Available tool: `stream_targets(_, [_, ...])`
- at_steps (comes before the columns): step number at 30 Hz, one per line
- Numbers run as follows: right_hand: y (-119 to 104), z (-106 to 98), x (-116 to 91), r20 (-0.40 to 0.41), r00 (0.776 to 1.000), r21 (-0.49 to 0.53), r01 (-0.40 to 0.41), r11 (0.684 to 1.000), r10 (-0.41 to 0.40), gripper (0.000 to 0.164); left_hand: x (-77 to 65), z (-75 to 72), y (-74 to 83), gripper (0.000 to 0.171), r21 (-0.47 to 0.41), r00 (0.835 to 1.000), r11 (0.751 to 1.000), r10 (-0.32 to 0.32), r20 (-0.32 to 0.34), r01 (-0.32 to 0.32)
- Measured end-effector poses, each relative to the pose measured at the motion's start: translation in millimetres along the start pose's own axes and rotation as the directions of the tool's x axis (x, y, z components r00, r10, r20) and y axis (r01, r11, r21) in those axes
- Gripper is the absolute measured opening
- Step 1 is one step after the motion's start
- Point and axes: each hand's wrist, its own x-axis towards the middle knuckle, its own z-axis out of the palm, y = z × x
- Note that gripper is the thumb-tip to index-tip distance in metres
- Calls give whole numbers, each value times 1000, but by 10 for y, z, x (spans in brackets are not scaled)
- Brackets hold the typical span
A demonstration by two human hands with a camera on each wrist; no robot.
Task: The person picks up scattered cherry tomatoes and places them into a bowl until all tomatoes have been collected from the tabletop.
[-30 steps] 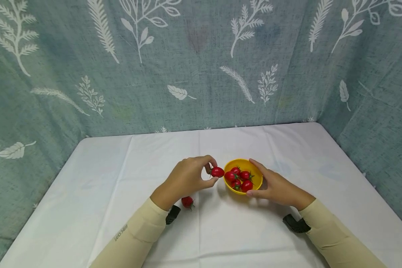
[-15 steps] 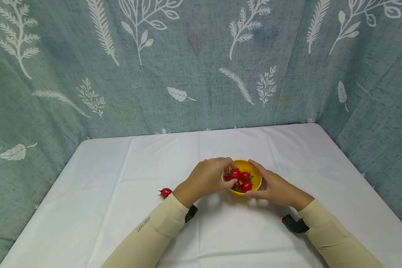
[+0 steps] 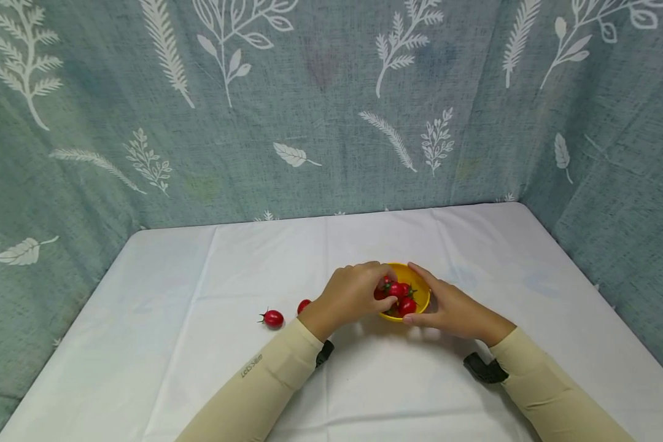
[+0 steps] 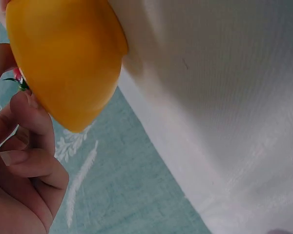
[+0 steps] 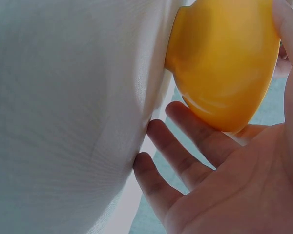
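A small yellow bowl (image 3: 422,302) with several red cherry tomatoes stands on the white cloth. Thumb and fingers of my right hand (image 3: 457,310) hold its right side at the rim. In the right wrist view the bowl (image 5: 224,63) rests between thumb and index finger, the other fingers spread below. My left hand (image 3: 353,293) reaches in over the left rim and pinches a cherry tomato (image 3: 395,290) among the others. The left wrist view shows a green stalk (image 4: 22,85) beside the left fingertips (image 4: 27,105); the bowl wall hides most of the fruit.
A cherry tomato (image 3: 272,318) with a green stalk lies left of the bowl. Another tomato (image 3: 304,305) is partly hidden by the left wrist. Behind the table hangs a green-grey leaf-patterned curtain (image 3: 331,123).
My left hand has carried a tomato rightward into the bowl. As its forearm shifted, two tomatoes on the cloth came into view and one went behind it. The right hand stays at the bowl.
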Motion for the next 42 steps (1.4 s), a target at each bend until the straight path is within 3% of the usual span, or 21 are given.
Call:
stream_targets(12, [-8, 4, 7, 2, 1000, -2, -3, 1000, 3, 103, 41, 65, 19, 34, 64, 1000, 998, -8, 19, 6])
stream_targets(23, [-25, 2, 3, 1, 1000, 2, -15, 1000, 15, 104, 3, 54, 5, 39, 55, 1000, 998, 5, 17, -5])
stream_targets(32, [-26, 8, 23, -15, 999, -23, -30, 999, 29, 105, -240, -146, -170, 38, 68, 995, 996, 57, -81, -51])
stream_targets(42, [-21, -1, 23, -12, 999, -44, -50, 998, 49, 107, -595, -384, -438, 33, 163, 996, 985, -34, -88, 48])
